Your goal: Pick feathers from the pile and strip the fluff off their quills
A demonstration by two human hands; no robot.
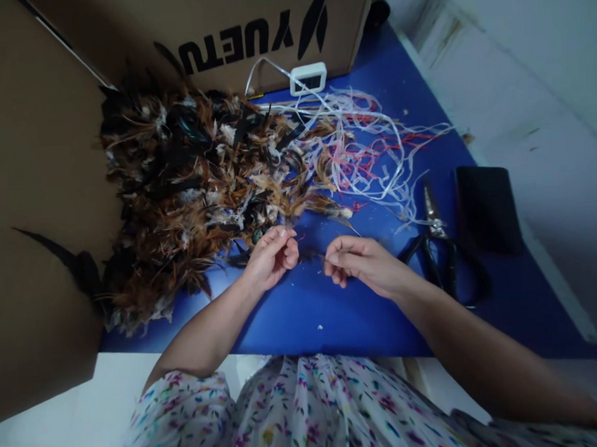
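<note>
Over the blue tabletop [293,320], my left hand [273,258] is closed in a pinch at the right edge of a large heap of brown and black feathers [196,175]. A thin red string [300,237] pokes out beside its fingertips. My right hand [361,263], a short gap to the right, also has its thumb and fingers pinched together. Whatever sits in that pinch is hidden or too fine to make out. A dark, blurred wisp, perhaps a feather [310,254], shows between the two hands.
White and red strings [365,150] lie tangled beyond my hands. Dark-handled scissors [436,233] and a flat black object [488,210] lie on the right. Behind stand a white device with a dark screen [308,79] and a cardboard box [262,8]; another cardboard panel [31,197] rises at left.
</note>
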